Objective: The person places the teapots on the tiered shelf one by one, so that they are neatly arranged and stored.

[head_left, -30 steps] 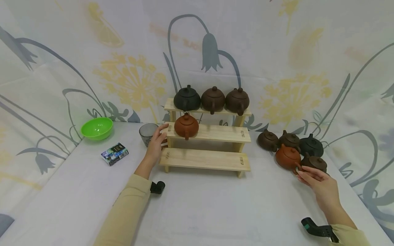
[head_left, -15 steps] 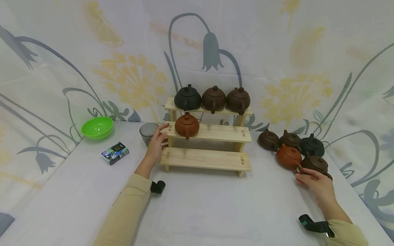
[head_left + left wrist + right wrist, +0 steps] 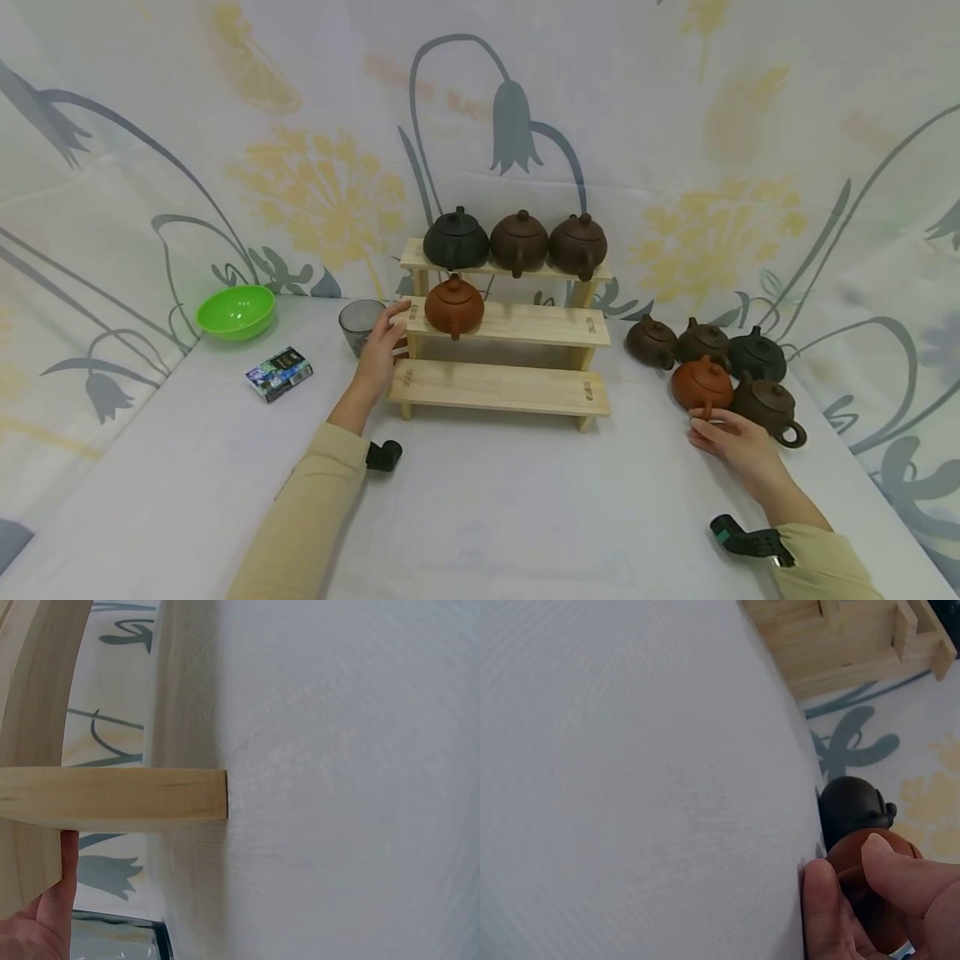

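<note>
My right hand (image 3: 738,450) pinches the handle of a reddish-orange clay teapot (image 3: 701,383) on the right of the table. In the right wrist view, thumb and fingers partly cover this teapot (image 3: 846,851). Several dark teapots stand close about it, among them a brown one (image 3: 765,402) just to its right. My left hand (image 3: 377,354) holds the left end of a three-step wooden stand (image 3: 498,387) at its middle shelf. Part of that hand (image 3: 56,907) shows behind the wood in the left wrist view.
Three dark teapots (image 3: 519,243) line the top shelf. An orange teapot (image 3: 454,308) sits at the middle shelf's left. A grey glass (image 3: 356,321) stands behind my left hand. Farther left are a green bowl (image 3: 237,315) and a small patterned box (image 3: 280,374).
My right hand has moved left with the teapot's handle, turning it from pointing right to pointing toward me. The brown teapot's handle is now uncovered. My left hand stays put.
</note>
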The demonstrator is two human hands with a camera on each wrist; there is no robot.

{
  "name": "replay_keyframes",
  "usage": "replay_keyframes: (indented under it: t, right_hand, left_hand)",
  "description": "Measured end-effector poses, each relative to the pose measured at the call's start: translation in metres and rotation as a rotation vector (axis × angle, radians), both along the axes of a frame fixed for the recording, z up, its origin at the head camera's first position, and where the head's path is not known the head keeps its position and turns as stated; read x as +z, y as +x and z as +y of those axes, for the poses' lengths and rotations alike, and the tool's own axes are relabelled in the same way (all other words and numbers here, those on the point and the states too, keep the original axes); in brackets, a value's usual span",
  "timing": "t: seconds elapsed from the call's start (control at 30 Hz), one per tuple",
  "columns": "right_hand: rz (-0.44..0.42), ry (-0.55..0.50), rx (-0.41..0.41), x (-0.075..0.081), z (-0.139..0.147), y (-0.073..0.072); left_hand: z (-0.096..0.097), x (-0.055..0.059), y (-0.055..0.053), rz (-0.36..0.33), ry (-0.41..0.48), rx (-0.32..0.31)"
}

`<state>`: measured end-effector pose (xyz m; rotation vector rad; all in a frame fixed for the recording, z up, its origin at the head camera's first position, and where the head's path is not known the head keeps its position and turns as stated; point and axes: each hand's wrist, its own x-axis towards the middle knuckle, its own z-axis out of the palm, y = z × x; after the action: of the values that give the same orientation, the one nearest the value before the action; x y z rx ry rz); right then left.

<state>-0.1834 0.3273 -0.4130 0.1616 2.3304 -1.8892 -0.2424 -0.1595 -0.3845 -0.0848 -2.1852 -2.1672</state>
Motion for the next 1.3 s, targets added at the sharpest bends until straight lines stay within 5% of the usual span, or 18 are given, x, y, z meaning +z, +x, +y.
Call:
replay_keyframes:
  t: [0.2,0.47,1.03,1.3]
  right_hand:
    - [0.014,-0.024,-0.024,0.002,0.000,0.000]
    - [0.049,0.076,-0.038,0.011,-0.005,0.006]
    - [0.222,0.075,0.067,0.051,-0.040,0.024]
    - [0.283,0.105,0.093,0.043,-0.043,0.014]
  left_hand:
    - [0.000,0.000,0.000,-0.006,-0.012,0.009]
    - [0.000,0.000,0.000,-0.004,-0.005,0.007]
    - [0.000,-0.001,0.000,-0.001,0.000,0.007]
    - [0.000,-0.001,0.000,-0.002,-0.003,0.009]
